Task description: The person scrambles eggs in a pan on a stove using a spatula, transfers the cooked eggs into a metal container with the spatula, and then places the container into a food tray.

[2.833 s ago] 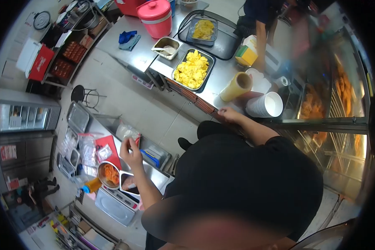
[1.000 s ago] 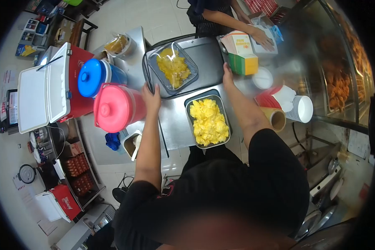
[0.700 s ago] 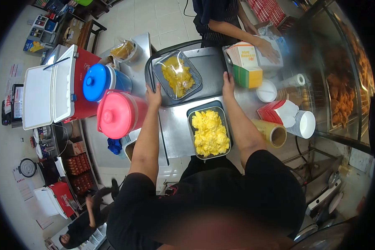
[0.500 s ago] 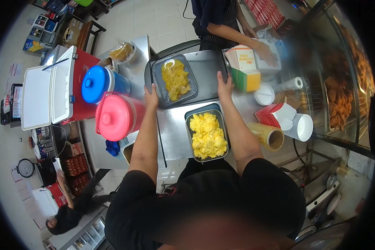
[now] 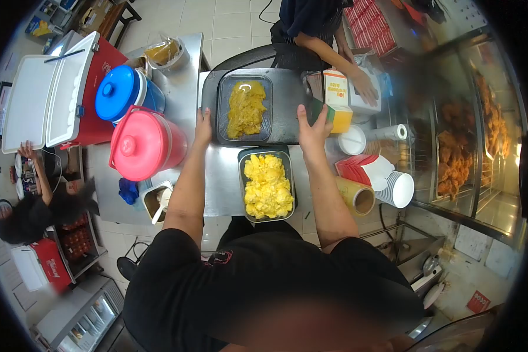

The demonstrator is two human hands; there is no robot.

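Observation:
A large dark tray (image 5: 287, 126) with a clear mesh-like cover (image 5: 240, 61) lies on the steel counter. Inside it is a container of yellow-green food (image 5: 246, 110). At the tray's left edge is my left hand (image 5: 203, 126), fingers pointing up and resting against the rim. My right hand (image 5: 314, 132) touches the right edge, thumb and fingers spread apart; nothing is lifted. Between my forearms, just below the tray, sits a metal pan heaped with bright yellow food (image 5: 268, 186).
Pink (image 5: 141, 146) and blue (image 5: 117, 97) jugs and an open red cooler (image 5: 100, 88) stand left. Right are a carton stack (image 5: 337, 91), a film roll (image 5: 358, 196), white cups (image 5: 398, 189) and a fried-food cabinet (image 5: 457, 152). One co-worker (image 5: 311, 29) stands opposite, another (image 5: 32, 214) at left.
From facing the side counter, I have turned to the tray and brought both hands to its edges. The mesh-like cover now stands higher over it. The co-worker at left has moved up in view.

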